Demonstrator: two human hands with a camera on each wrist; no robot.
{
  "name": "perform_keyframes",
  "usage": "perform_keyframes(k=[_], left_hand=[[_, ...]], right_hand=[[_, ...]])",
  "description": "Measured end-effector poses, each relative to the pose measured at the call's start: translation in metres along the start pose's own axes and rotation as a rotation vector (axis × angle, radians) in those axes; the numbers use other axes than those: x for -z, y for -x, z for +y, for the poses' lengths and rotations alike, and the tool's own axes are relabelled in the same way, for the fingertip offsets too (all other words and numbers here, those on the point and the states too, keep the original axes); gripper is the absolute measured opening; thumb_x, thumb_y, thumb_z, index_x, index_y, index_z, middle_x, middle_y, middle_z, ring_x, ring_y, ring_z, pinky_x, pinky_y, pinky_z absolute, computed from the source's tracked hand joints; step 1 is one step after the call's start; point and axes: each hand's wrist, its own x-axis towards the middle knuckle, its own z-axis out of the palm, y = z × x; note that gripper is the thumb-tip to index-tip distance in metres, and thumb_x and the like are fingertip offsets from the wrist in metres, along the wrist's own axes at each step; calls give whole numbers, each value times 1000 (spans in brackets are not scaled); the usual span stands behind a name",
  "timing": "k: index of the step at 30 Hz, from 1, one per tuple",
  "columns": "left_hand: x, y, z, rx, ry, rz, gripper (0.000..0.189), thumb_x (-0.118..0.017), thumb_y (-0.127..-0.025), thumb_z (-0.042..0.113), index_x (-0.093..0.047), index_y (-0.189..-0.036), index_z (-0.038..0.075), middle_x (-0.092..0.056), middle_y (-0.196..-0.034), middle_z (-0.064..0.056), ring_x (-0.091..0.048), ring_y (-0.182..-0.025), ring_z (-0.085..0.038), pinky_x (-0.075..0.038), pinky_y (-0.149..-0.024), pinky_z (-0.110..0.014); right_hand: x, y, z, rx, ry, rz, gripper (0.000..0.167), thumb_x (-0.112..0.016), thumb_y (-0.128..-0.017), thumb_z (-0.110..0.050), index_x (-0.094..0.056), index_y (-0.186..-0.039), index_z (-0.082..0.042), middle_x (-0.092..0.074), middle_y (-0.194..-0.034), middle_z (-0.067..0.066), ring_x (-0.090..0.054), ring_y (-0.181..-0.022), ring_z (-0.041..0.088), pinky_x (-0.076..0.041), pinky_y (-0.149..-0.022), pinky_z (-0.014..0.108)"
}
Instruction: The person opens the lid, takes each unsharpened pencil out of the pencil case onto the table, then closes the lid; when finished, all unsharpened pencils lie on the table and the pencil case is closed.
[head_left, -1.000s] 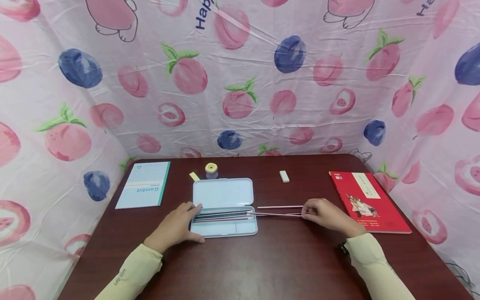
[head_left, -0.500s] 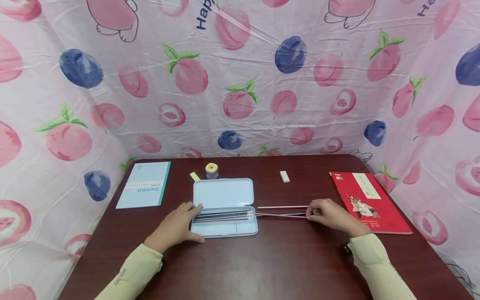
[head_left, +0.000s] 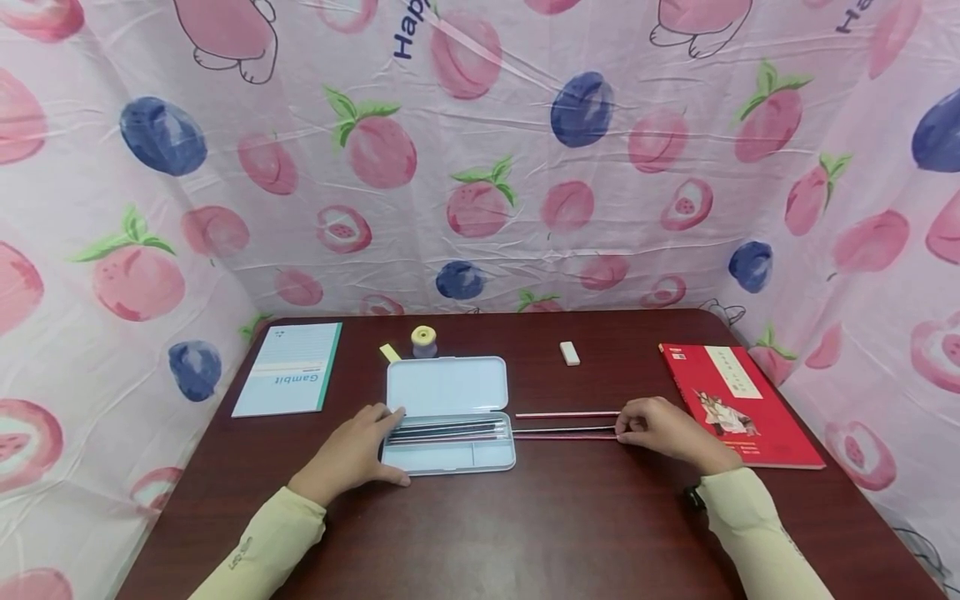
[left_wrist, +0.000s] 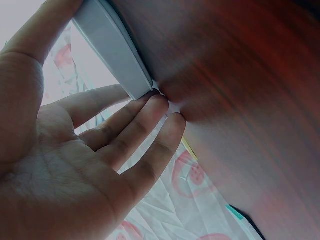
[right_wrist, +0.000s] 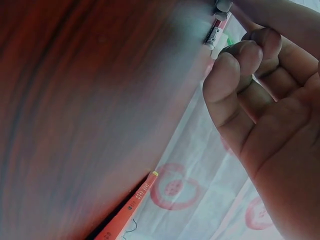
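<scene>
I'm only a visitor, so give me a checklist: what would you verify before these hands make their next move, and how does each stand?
1. Light-blue rectangular pencil case open: ok, lid laid back.
2. Case steadied: ok, the bare left hand touches its left end.
3. Slim dark pencils in the case: ok, lying lengthwise.
4. Every pencil inside: not ok, slim partly red pencils lie outside, right of the case.
5. Firm pinch by the bare right hand: cannot tell, it is at their right ends but contact is unclear.
6. White rectangular eraser out of the way: ok, apart from both hands.
</scene>
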Motion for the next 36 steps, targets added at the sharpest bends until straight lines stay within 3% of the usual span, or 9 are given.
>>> perform_keyframes(k=[10,16,24,36], left_hand=[[1,1,1,4,4,-1,107,-99,-69,53,-55,-155,8,-61,-141,-16,-57,-119,-27,-55,-108,-49],[2,1,1,5,9,-3,106,-99,-70,52,-55,-155,7,-61,-141,-15,-57,-119,-27,-55,-108,-50],[3,2,3,12,13,-3,105,-99,-70,51,-56,-155,7,-61,-143,-16,-58,-121,-28,-55,-110,-51],[2,1,2,18,8,-3,106,-99,-69,52,-56,-155,8,-60,-145,-16,-57,-124,-30,-55,-110,-51]], right_hand=[[1,0,-4,-43,8,8,9,-88,-88,-18,-80,-93,-16,-62,-71,-9,-48,-63,3,-44,-58,20],[1,-4,-17,8,1,83,11,-89,-87,-18,-81,-95,-15,-65,-75,-10,-50,-67,1,-46,-61,20],[-18,-29,-61,79,-3,185,9,-87,-89,-14,-85,-97,-13,-69,-77,-12,-51,-68,0,-46,-61,22],[-49,-72,-107,117,-71,155,8,-86,-91,-19,-86,-98,-16,-72,-74,-11,-48,-60,0,-42,-55,21]])
